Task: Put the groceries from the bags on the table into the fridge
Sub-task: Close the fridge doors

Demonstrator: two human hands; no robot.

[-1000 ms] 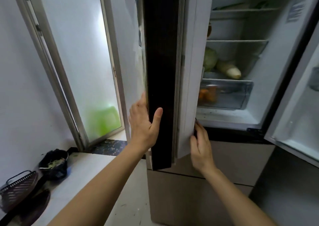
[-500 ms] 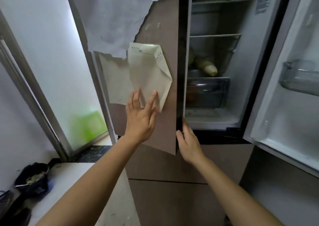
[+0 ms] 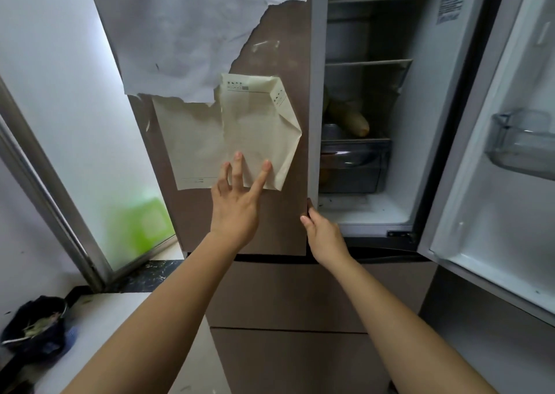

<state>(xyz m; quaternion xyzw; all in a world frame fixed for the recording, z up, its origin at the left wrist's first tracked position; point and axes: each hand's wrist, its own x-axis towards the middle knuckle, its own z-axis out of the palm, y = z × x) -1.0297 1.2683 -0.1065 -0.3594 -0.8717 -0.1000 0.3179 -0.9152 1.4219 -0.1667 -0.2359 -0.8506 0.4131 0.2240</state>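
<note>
Both hands on brown left fridge door (image 3: 282, 213).
Left hand (image 3: 235, 210) pressing, fingers straight, on cream folded paper (image 3: 252, 129); right hand (image 3: 322, 233) curled round door's lower right edge. Pale long vegetable (image 3: 353, 121) lies right of door, on shelf.

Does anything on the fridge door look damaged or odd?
Yes. The white covering on the left fridge door is torn, its ragged edge baring the brown panel. Below it, a cream sheet hangs creased and folded.
</note>
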